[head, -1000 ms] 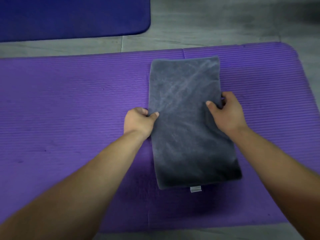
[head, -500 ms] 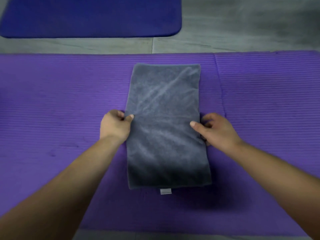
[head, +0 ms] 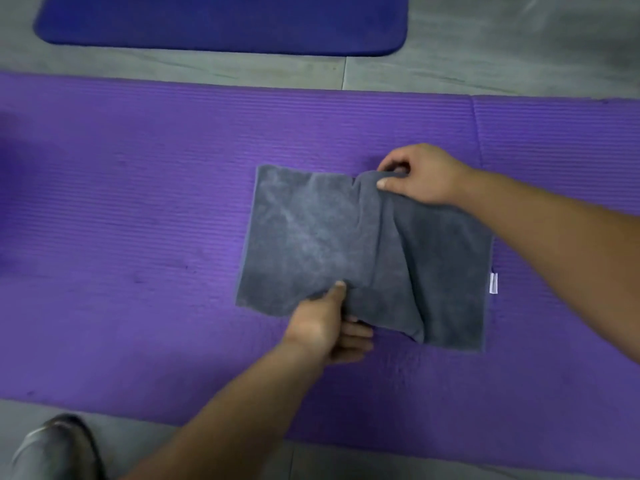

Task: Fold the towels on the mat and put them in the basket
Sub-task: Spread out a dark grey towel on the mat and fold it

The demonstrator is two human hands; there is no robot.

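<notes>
One gray towel (head: 311, 237), with one white tag (head: 493, 283) at three o'clock. Two mats: one purple mat (head: 138, 202), one dark blue mat (head: 221, 22) at twelve o'clock. Two hands: left hand (head: 322, 327), right hand (head: 422, 174). One shoe (head: 59, 445) at seven o'clock.

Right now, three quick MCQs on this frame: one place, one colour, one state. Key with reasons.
1. The towel lies on:
A. a table
B. the mat
C. a chair

2. That mat is:
A. green
B. red
C. purple

3. The towel is:
A. pinched by both hands and creased
B. flat and untouched
C. rolled up, held by one hand

Key:
1 B, the mat shows on every side of the towel.
2 C, its ribbed surface is purple.
3 A, the left hand grips the near edge, the right hand grips the far edge, and folds run between them.
</notes>
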